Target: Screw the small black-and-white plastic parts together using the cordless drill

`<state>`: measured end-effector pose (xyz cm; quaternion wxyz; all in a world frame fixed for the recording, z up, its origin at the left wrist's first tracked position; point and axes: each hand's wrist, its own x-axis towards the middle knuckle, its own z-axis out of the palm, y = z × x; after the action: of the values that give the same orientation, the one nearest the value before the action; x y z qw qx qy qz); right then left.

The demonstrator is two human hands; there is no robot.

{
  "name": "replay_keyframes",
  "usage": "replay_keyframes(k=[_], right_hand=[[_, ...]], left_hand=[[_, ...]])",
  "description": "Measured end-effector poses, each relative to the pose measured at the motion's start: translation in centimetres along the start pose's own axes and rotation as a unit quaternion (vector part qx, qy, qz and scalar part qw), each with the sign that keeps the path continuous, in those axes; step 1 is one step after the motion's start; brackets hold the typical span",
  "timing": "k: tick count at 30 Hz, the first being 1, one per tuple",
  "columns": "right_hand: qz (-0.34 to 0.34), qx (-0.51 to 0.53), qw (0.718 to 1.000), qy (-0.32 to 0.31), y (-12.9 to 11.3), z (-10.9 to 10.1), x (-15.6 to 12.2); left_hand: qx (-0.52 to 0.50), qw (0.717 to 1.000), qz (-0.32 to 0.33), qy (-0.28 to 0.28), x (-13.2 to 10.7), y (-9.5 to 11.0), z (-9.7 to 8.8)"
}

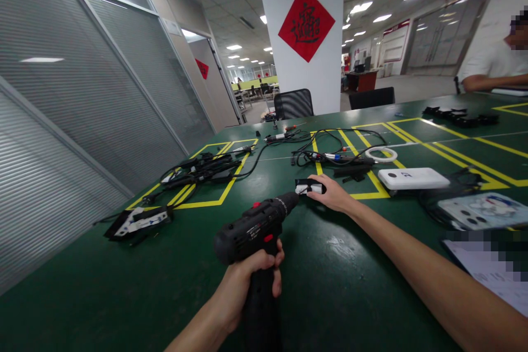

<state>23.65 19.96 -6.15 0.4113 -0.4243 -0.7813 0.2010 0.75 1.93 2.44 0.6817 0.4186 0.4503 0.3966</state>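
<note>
The left hand (258,267) has its fingers wrapped around the handle of a black cordless drill (251,229) with red buttons, closed firmly on the grip. The drill stands over the near middle of the green tabletop (124,291), its chuck (287,204) pointing far and slightly right. The right hand (331,193) has its fingers bent around the right end of a small black-and-white part (308,187), which lies just beyond the chuck in the middle of the scene. Whether the drill's tip touches this part cannot be told.

To the left, a heap of black cables (202,169) lies across yellow tape lines (202,205), and nearer, a larger black-and-white piece (140,223) sits beside it. Beyond the right hand are more black cables (303,155) and a white ring (381,154). Farther right come a white rounded case (413,178), a pale case with round dark spots (487,210) and, nearer, a sheet of paper (487,275). Black pieces (460,116) lie in a row at the far right, near a seated person (490,63) in a white top.
</note>
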Motion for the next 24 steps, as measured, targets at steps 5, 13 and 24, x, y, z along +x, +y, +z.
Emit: replay_keyframes(k=[5, 13, 24], right_hand=[[0.002, 0.001, 1.0, 0.0, 0.1, 0.1, 0.0], [0.003, -0.002, 1.0, 0.001, -0.4, 0.0, 0.0], [0.014, 0.006, 1.0, 0.013, -0.5, 0.1, -0.1]], left_hand=[[0.005, 1.0, -0.002, -0.002, 0.0, 0.1, 0.0], [-0.004, 1.0, -0.003, -0.019, 0.6, -0.9, -1.1], [-0.011, 1.0, 0.008, -0.023, 0.5, -0.6, -1.0]])
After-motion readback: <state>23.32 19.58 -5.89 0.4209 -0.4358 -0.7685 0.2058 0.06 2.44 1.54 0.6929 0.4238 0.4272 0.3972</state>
